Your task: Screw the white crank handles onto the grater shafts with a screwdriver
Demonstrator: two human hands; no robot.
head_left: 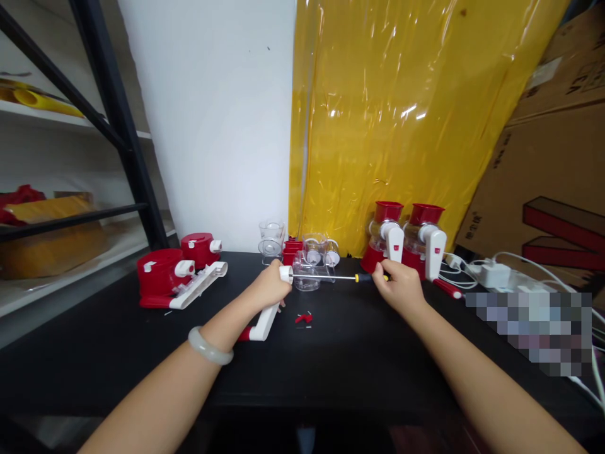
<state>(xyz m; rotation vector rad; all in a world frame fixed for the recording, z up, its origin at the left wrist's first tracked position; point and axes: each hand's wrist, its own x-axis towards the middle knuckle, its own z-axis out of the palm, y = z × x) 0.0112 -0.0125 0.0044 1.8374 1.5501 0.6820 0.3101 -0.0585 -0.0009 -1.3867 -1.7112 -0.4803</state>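
Observation:
My left hand [271, 285] is closed around a white crank handle [266, 323] with a red grip at its lower end. The handle is held tilted above the black table [340, 359]. In my right hand [401, 285] is a screwdriver [326, 277] with a black and yellow handle. Its shaft lies level and points left, its tip meeting the crank's round white upper end; whether it sits in a screw is hidden. Below the shaft, a small red part [304, 319] lies on the table with a few tiny pins or screws around it.
Two red-and-white rotary graters [396, 243] stand at the back right, near white cables and chargers [494, 275]. Clear plastic pieces [271, 243] and grater drums [332, 253] are at the back middle. Red bases [161, 277] sit left. A cardboard box [543, 170] borders the right.

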